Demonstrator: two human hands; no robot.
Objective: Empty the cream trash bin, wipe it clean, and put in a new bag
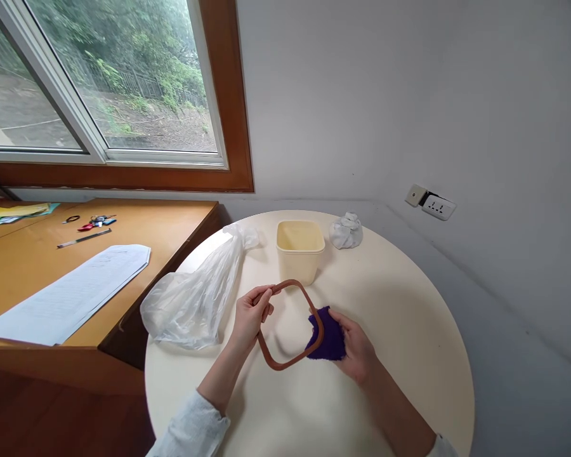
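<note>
My left hand (253, 315) pinches the upper left side of a brown, rounded-square ring (280, 366), which is tilted above the table. In my right hand (356, 348) is a dark purple cloth (332, 336), held from its right side. The ring's right edge passes in front of the cloth's left part. Beyond the ring stands a cream-coloured bin (299, 260), upright and open at the top. My right fingers are partly hidden behind the cloth.
On the round white table (404, 381), a clear plastic bag (195, 304) lies left and a crumpled whitish bundle (346, 231) sits back right. A wooden desk (171, 219) at the left holds papers (76, 295), a pen (84, 238) and keys (99, 221).
</note>
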